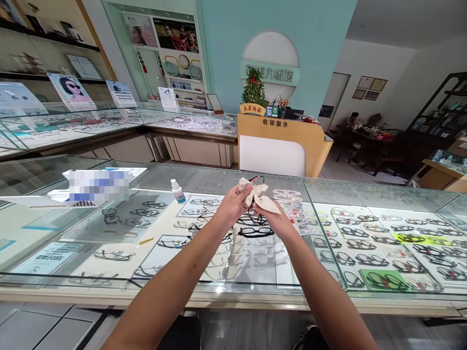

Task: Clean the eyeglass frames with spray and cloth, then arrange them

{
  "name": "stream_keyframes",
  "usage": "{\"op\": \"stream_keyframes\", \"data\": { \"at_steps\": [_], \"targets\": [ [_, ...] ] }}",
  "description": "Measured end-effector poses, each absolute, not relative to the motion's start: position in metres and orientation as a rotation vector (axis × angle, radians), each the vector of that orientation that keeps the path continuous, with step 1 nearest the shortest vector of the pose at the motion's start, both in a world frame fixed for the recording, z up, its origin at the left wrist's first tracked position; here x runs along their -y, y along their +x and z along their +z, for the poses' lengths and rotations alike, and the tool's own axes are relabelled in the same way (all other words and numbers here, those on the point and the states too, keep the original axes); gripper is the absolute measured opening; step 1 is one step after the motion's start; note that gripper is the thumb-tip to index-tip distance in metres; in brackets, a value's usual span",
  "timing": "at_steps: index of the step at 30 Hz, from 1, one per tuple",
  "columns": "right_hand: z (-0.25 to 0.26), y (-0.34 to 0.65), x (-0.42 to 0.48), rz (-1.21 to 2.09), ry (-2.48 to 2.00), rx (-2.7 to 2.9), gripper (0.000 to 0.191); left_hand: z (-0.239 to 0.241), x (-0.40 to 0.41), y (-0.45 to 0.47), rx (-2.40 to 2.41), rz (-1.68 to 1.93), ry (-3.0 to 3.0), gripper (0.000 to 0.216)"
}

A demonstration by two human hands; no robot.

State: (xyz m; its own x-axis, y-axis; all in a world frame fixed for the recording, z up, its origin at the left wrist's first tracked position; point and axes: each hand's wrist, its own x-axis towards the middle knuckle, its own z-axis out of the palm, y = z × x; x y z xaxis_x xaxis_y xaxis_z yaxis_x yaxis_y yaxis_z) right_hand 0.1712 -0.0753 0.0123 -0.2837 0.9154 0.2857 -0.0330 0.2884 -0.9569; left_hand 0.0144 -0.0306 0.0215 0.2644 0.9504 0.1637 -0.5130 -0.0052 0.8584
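Note:
My left hand and my right hand are raised together above a glass display counter. Both are closed around a pale beige cleaning cloth wrapped over a pair of dark-framed glasses. The cloth covers most of the glasses; only a thin dark rim shows above it and a piece of frame below it. A small white spray bottle with a teal label stands on the counter top just left of my left hand.
Under the glass lie several rows of eyeglass frames on trays. A blurred card stand sits at the counter's left. Beyond are more display cases, a yellow cashier desk with a plant, and people seated at a dark table.

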Motion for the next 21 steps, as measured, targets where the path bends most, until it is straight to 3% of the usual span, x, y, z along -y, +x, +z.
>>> {"op": "stream_keyframes", "data": {
  "at_steps": [4,9,12,21],
  "targets": [
    [0.0122,0.1701,0.0762,1.157,-0.84,1.544,0.043,0.0218,0.03,0.0142,-0.573,1.232,1.022,0.064],
    [0.0076,0.1729,0.07,1.219,-0.839,1.4,0.043,0.0289,0.0362,0.0093,-0.485,1.175,1.036,0.051],
    [0.0066,0.1733,0.0697,1.226,-0.848,1.395,0.043,0.0287,0.0374,0.0099,-0.464,1.156,1.087,0.061],
    [0.0115,0.1706,0.0732,1.181,-0.859,1.463,0.046,0.0234,0.0319,0.0163,-0.558,1.265,0.996,0.06]
  ]
}}
